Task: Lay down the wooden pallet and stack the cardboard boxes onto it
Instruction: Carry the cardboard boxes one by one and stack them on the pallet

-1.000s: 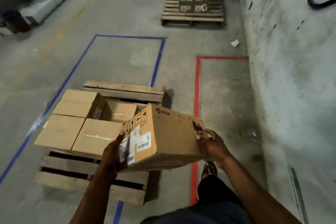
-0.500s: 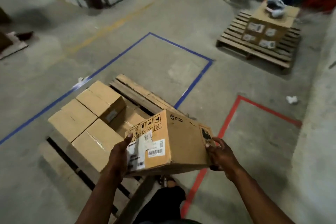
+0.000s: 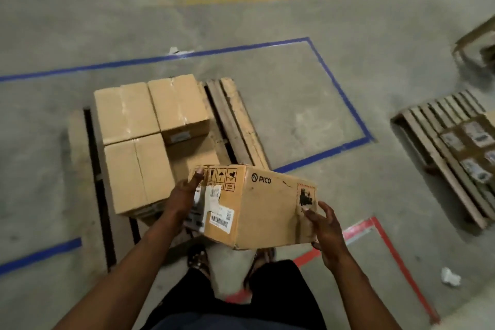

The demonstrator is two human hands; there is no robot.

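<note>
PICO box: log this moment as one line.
stage: carrying | PICO box: held between left hand and right hand | pallet: boxes stacked, near-right slot lower

Tan cardboard boxes [image 3: 150,126], blue floor tape [image 3: 340,94]
</note>
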